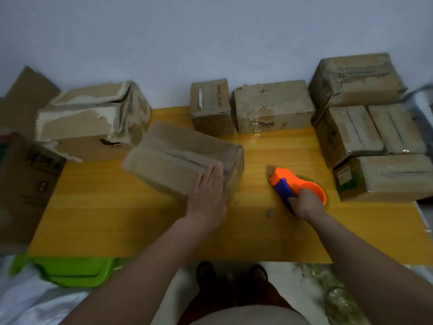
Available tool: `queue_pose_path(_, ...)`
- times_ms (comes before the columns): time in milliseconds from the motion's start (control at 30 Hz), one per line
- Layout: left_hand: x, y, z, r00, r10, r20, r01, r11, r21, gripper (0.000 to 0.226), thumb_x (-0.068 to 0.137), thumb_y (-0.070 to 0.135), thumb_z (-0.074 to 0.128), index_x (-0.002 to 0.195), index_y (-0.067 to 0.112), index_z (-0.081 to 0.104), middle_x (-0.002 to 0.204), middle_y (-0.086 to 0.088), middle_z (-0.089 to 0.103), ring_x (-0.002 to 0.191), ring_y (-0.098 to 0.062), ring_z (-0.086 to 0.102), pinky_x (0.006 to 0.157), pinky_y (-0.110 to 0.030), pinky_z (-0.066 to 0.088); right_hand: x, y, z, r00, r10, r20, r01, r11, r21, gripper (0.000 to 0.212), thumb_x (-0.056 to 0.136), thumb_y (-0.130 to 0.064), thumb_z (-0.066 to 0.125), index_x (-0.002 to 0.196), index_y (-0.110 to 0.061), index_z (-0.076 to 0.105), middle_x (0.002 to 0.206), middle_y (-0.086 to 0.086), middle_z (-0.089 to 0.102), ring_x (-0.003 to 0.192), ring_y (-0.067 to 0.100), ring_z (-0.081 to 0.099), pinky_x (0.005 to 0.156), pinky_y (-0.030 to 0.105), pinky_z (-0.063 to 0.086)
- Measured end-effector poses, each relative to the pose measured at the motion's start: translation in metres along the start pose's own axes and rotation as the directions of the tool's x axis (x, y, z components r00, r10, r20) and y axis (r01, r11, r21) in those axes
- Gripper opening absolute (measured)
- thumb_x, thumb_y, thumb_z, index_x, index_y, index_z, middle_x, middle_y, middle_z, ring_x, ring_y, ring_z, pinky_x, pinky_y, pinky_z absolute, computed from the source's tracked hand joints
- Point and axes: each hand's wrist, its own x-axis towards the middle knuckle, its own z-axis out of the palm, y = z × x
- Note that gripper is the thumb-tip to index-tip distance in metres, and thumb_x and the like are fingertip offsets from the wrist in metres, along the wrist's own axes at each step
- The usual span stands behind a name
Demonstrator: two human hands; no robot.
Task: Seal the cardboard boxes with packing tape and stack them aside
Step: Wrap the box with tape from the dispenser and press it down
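Note:
A brown cardboard box [178,156] lies at an angle in the middle of the yellow wooden table [117,219], its top flaps closed along a centre seam. My left hand [209,193] presses flat, fingers straight, on the box's near right corner. To the right, my right hand [307,204] grips the blue handle of an orange tape dispenser [295,181], which rests on the table apart from the box.
A torn larger box [93,118] stands at the back left, two boxes [210,106] [271,106] at the back centre, and a stack of several boxes [370,127] at the right. Another box [25,179] sits off the left edge. A green plastic stool [70,270] stands below the table.

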Motion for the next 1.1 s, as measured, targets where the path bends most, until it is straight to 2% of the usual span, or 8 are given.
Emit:
queue_pose_path(267, -0.038, -0.068, 0.002, 0.973, 0.229, -0.002, -0.227, 0.968, 0.104, 0.088, 0.093, -0.002, 0.045, 0.149, 0.025, -0.017, 0.152, 0.011, -0.026, 0.14, -0.007, -0.026, 0.112, -0.029, -0.021, -0.039, -0.029, -0.057, 0.976, -0.209, 0.058, 0.143, 0.823, 0.55, 0.019, 0.095, -0.022, 0.053, 0.09, -0.006, 0.062, 0.088, 0.012, 0.061, 0.076, 0.024, 0.055, 0.069, 0.031, 0.038)
queue_pose_path(367, -0.053, -0.1, 0.009, 0.963, 0.261, -0.071, -0.255, 0.963, 0.082, 0.104, 0.078, -0.014, 0.059, 0.153, 0.029, 0.002, 0.159, 0.006, -0.006, 0.147, -0.012, -0.008, 0.12, -0.039, 0.005, -0.063, -0.051, -0.07, 0.963, -0.269, -0.024, 0.225, 0.75, 0.622, 0.027, 0.095, -0.03, 0.055, 0.082, -0.007, 0.061, 0.069, 0.004, 0.06, 0.062, 0.017, 0.053, 0.054, 0.023, 0.039)
queue_pose_path(467, -0.067, -0.133, 0.016, 0.93, 0.35, -0.11, -0.332, 0.931, 0.153, 0.116, 0.047, -0.019, 0.075, 0.147, 0.021, 0.034, 0.154, -0.007, 0.035, 0.142, -0.022, 0.025, 0.106, -0.048, 0.031, -0.086, -0.072, -0.082, 0.944, -0.33, -0.015, 0.248, 0.676, 0.694, 0.038, 0.089, -0.039, 0.061, 0.071, -0.006, 0.065, 0.05, -0.001, 0.062, 0.043, 0.009, 0.055, 0.042, 0.014, 0.04)
queue_pose_path(667, -0.069, -0.163, 0.008, 0.892, 0.427, -0.147, -0.408, 0.902, 0.143, 0.076, 0.075, 0.008, 0.077, 0.141, 0.027, 0.043, 0.148, -0.006, 0.046, 0.136, -0.03, 0.043, 0.104, -0.048, 0.04, -0.114, -0.115, -0.086, 0.839, -0.53, 0.122, 0.331, 0.675, 0.659, 0.032, 0.085, -0.038, 0.064, 0.075, -0.007, 0.068, 0.055, 0.002, 0.067, 0.045, 0.008, 0.059, 0.044, 0.014, 0.044)
queue_pose_path(833, -0.056, -0.183, 0.0, 0.954, 0.186, -0.235, -0.199, 0.979, -0.033, 0.071, 0.077, -0.013, 0.057, 0.137, 0.022, 0.05, 0.141, -0.009, 0.053, 0.129, -0.038, 0.05, 0.099, -0.057, 0.047, -0.125, -0.142, -0.077, 0.719, -0.648, 0.252, 0.395, 0.68, 0.618, 0.039, 0.077, -0.04, 0.064, 0.09, -0.004, 0.071, 0.074, 0.012, 0.072, 0.056, 0.014, 0.064, 0.051, 0.02, 0.05)
queue_pose_path(933, -0.045, -0.164, -0.025, 0.983, -0.018, -0.185, -0.021, 0.978, -0.209, 0.059, 0.091, -0.01, 0.042, 0.143, 0.018, 0.046, 0.154, -0.004, 0.037, 0.144, -0.027, 0.029, 0.117, -0.035, 0.023, -0.13, -0.156, -0.072, 0.659, -0.679, 0.323, 0.417, 0.688, 0.595, 0.036, 0.077, -0.04, 0.064, 0.093, -0.009, 0.071, 0.081, 0.013, 0.073, 0.062, 0.016, 0.066, 0.055, 0.022, 0.052)
queue_pose_path(1033, -0.04, -0.135, -0.05, 0.919, -0.317, -0.233, 0.123, 0.793, -0.597, 0.04, 0.093, -0.003, 0.048, 0.128, 0.009, 0.061, 0.134, -0.008, 0.057, 0.123, -0.022, 0.052, 0.096, -0.022, 0.038, -0.133, -0.164, -0.068, 0.619, -0.7, 0.357, 0.436, 0.684, 0.585, 0.031, 0.077, -0.038, 0.064, 0.092, -0.011, 0.07, 0.082, 0.012, 0.073, 0.065, 0.016, 0.068, 0.057, 0.022, 0.053)
queue_pose_path(1100, -0.041, -0.124, -0.064, 0.882, -0.47, 0.02, 0.2, 0.336, -0.92, 0.023, 0.095, 0.006, 0.05, 0.108, 0.009, 0.068, 0.115, -0.012, 0.065, 0.099, -0.018, 0.061, 0.084, -0.024, 0.046, -0.134, -0.167, -0.069, 0.604, -0.702, 0.378, 0.436, 0.687, 0.581, 0.027, 0.08, -0.035, 0.062, 0.091, -0.012, 0.07, 0.085, 0.013, 0.073, 0.068, 0.018, 0.068, 0.059, 0.022, 0.055)
